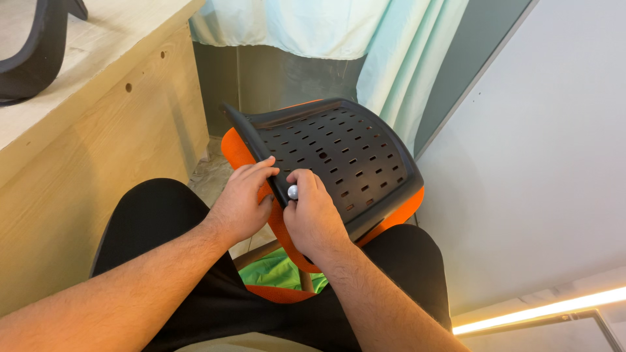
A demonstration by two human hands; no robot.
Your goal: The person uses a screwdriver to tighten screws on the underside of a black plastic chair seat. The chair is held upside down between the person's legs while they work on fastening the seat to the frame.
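Wall: a pale grey panel [548, 163] fills the right half of the frame; a lit strip [541, 309] runs along its foot at lower right
Bench: a light wooden bench [85, 163] takes the left side, its flank dotted with small holes; a black curved part [32, 52] lies on its top at upper left
Curtain: pale green cloth [365, 32] hangs across the top centre, ending just above the chair part
Legs: black trousers [195, 274] spread across the lower middle; a green patch [280, 270] shows between the knees
Seat shell: a black perforated plastic shell [345, 156] sits at centre frame, tilted, backed by an orange mesh pad [407, 205] that peeks out at its left and right edges; it rests over the lap, between both hands and the curtain
Left hand: the left hand [241, 202] curls round the shell's near left edge, fingers closed on the rim and orange pad
Right hand: the right hand [313, 218] is closed, pinching a small silver round-headed bolt [293, 191] between thumb and fingers, right at the shell's near edge; just beside the left hand
Floor: bare grey concrete [212, 176] shows between bench and shell
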